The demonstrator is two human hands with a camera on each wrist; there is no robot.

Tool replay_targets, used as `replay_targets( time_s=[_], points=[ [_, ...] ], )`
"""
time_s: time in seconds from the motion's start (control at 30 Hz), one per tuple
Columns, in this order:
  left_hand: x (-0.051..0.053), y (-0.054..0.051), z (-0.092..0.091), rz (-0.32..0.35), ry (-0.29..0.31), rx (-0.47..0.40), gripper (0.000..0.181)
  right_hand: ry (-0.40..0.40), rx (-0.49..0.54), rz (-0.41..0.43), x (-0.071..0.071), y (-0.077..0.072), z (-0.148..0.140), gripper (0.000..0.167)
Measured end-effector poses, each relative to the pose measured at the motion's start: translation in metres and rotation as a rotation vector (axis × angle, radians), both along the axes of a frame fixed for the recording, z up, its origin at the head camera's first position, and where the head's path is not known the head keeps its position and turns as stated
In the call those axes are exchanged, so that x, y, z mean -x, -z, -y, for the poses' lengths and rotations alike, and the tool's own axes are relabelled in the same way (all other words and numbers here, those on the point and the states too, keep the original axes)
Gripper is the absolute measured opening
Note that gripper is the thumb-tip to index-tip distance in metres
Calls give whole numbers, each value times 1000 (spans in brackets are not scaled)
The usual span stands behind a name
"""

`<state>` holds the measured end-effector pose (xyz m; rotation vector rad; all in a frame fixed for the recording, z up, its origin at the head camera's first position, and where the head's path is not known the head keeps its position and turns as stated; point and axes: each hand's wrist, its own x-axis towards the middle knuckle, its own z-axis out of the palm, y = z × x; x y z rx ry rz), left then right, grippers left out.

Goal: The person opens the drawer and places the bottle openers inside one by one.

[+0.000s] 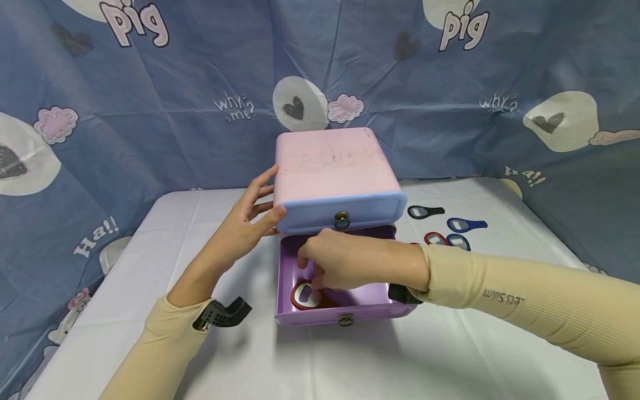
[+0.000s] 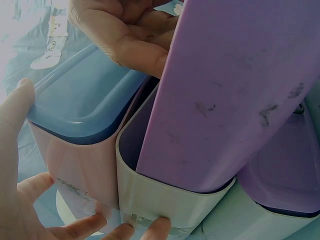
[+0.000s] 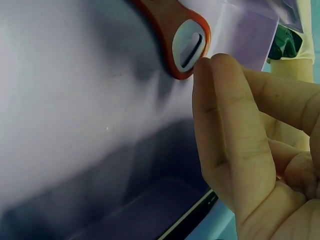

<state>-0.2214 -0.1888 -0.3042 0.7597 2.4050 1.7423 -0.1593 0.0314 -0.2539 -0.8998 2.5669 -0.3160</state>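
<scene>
My right hand [image 1: 337, 258] reaches into the pulled-out purple drawer [image 1: 367, 300]. Its fingertips meet at the head edge of a red-rimmed bottle opener [image 3: 202, 30] and appear to pinch it; the opener lies low in the drawer, its handle toward the right. My left hand [image 1: 242, 222] rests on the left side of the stacked drawer unit [image 1: 335, 166], fingers spread along the wall and thumb at the front corner of the blue upper drawer [image 1: 345, 214]. From the left wrist view, those fingertips touch the pink and white casings [image 2: 165, 200].
Right of the unit lie a black bottle opener [image 1: 425, 211], blue openers [image 1: 466, 224] and a red one [image 1: 436, 238]; my right forearm partly covers that group. A lower mint casing with a closed purple drawer [image 2: 287, 167] shows. A patterned blue cloth [image 1: 200, 83] hangs behind.
</scene>
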Motion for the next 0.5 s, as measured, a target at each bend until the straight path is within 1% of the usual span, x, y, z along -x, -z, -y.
replay_targets(
  time_s=[0.23,0.4,0.5],
  points=[
    [-1,0,0,10,0,2,73,-12,16,-7,-1,-5,-7,32],
    [-1,-1,0,7,1,8,72,-3,69,3,-3,-16,-16,36],
    [-1,-1,0,6,0,12,73,-6,119,-3,-4,-24,-25,36]
  ],
)
